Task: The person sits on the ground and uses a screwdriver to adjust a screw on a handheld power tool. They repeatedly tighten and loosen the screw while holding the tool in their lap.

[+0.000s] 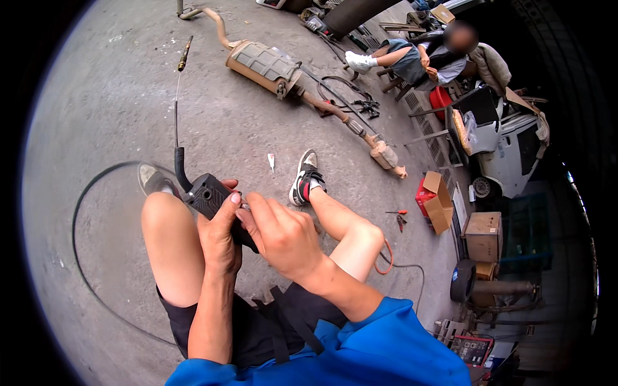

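Observation:
My left hand is wrapped round a black boxy tool handle with a ridged face. A bent black neck leads out of its far end into a thin wire-like rod, with a brass-coloured fitting at the tip. Close against the handle's right side, my right hand pinches with thumb and forefinger. Whatever sits between those fingertips is too small to make out. My fingers hide much of the handle's near part. Both hands are over the gap between my bent knees.
A black cable curves across the floor at left. Ahead lies a rusty exhaust muffler with its pipe. A red-handled tool, pliers and a cardboard box lie right. Another person sits at far right.

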A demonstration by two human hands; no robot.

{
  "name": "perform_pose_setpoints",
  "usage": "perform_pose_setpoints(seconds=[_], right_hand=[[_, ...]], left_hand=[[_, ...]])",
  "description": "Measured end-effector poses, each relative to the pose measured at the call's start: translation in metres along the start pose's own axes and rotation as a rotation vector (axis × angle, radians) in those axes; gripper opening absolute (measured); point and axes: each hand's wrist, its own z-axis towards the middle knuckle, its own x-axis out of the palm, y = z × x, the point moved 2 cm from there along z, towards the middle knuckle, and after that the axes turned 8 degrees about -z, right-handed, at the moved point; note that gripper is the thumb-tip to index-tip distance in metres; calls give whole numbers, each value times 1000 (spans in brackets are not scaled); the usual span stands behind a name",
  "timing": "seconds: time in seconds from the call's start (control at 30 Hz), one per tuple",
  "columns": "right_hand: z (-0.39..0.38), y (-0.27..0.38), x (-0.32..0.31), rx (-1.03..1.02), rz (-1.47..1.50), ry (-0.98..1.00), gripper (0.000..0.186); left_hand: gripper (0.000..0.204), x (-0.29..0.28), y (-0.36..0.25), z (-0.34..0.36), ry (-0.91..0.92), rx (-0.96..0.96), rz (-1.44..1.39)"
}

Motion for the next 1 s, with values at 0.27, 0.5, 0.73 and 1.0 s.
perform_pose_setpoints(seconds=[0.27, 0.5, 0.73, 1.0], right_hand=[[-5, 5, -5, 3, 36, 124, 28], [6, 3, -10, 124, 89, 137, 21], [-4, -5, -4, 169, 63, 147, 20], [-5, -7, -12, -58, 76, 93, 21]], left_hand=[[34, -1, -3, -2, 2, -49, -27], [30, -1, 4, -2, -13, 14, 0], [34, -2, 12, 1, -23, 30, -57], [31, -1, 12, -2, 60, -35, 9]])
